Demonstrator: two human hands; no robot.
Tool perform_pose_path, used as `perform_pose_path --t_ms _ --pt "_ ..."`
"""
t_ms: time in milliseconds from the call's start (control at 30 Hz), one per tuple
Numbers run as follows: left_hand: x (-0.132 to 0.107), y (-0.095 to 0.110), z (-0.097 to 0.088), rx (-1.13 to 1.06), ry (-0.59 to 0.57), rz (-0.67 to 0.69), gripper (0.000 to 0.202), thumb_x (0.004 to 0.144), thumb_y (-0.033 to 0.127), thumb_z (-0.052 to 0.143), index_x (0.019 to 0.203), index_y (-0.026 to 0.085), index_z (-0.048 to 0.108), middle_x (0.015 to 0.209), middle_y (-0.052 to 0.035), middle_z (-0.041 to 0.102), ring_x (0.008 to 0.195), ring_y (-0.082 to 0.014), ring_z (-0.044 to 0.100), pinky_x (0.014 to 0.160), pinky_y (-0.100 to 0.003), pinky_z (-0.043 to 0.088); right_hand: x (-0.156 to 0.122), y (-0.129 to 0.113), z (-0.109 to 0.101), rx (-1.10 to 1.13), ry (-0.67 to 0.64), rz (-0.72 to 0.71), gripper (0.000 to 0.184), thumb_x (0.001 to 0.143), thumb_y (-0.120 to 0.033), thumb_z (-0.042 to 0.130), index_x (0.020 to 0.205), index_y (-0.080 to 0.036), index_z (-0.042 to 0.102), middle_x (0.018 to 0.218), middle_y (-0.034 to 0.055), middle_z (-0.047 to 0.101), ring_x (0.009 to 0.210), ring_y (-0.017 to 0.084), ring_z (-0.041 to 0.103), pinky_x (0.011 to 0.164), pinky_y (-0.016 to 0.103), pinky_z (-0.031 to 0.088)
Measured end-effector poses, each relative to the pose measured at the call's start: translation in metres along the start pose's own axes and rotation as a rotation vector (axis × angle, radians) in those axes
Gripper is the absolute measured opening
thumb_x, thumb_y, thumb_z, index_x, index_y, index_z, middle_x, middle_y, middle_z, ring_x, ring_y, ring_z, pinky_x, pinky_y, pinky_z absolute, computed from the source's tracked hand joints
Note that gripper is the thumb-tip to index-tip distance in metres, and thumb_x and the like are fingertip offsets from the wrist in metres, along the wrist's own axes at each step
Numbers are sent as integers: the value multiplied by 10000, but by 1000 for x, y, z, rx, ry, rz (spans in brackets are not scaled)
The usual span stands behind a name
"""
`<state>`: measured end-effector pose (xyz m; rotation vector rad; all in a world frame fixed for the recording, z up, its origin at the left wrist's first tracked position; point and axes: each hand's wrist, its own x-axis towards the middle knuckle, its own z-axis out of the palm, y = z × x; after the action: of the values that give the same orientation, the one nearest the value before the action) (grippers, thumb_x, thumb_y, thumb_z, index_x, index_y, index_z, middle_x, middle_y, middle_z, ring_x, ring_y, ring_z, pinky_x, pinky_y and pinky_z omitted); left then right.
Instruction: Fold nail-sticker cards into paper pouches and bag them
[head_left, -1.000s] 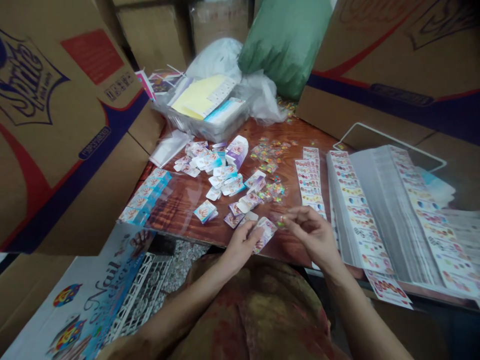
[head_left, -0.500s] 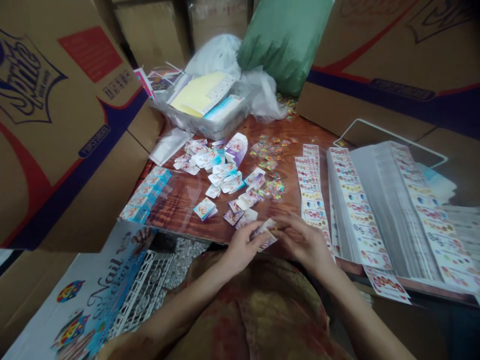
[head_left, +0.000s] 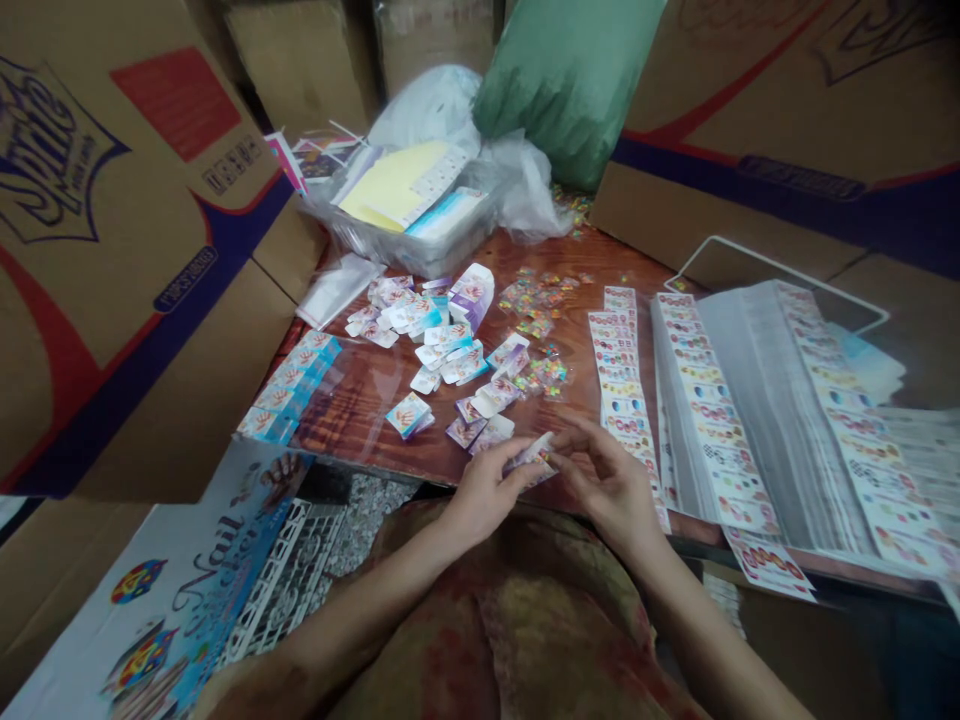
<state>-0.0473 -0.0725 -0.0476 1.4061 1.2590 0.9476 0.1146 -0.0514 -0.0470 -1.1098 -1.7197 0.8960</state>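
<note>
Holds a small carton point(head_left: 534, 455) at the near edge of the bench point(head_left: 356, 432), about 5 o'clock from its middle, with the grip of the left hand point(head_left: 484, 492) clamped on the card from 8 o'clock. Keeps fingertips of the right hand point(head_left: 600, 480) at the carton's 3 o'clock end; cannot tell whether pinching anything there. Seems to be at the step of working on that end; calls next, in all likelihood, for a firm left hold and fine right fingertip control, without crushing the card. Shows packets of coloured bits point(head_left: 544, 375) towards 12 o'clock, loose cartons point(head_left: 456, 358) at 11, printed strips point(head_left: 624, 400) at 2.
</note>
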Motion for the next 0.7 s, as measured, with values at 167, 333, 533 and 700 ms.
perform_pose_path --t_ms 167,333,533,700 --pt "0 2 0 -22 -2 -10 292 851 308 566 1096 179 658 1071 -36 703 971 -206 614 885 -283 437 -2 -3 5 -33 20 52 380 859 -259 571 1239 -245 565 925 46 688 844 180 669 800 347 556" --pt "0 -2 -2 13 17 -51 254 843 297 566 1036 170 672 982 -37 706 894 -200 616 816 -272 447 -1 -6 2 44 -68 59 461 857 -270 577 1311 -240 502 903 38 679 786 158 662 736 302 568" --pt "-3 -4 -2 59 16 -18 256 852 340 571 1005 162 674 948 -46 698 878 -199 608 811 -281 441 4 -7 -7 -103 -151 -13 282 851 -236 571 1129 -236 614 887 35 686 795 172 660 754 309 547" --pt "-4 -5 -5 109 -2 0 278 847 355 583 1035 173 678 963 -50 703 886 -203 607 823 -292 438 6 -6 -10 -78 -230 -20 204 848 -247 566 1050 -227 595 844 36 668 788 176 652 725 314 547"
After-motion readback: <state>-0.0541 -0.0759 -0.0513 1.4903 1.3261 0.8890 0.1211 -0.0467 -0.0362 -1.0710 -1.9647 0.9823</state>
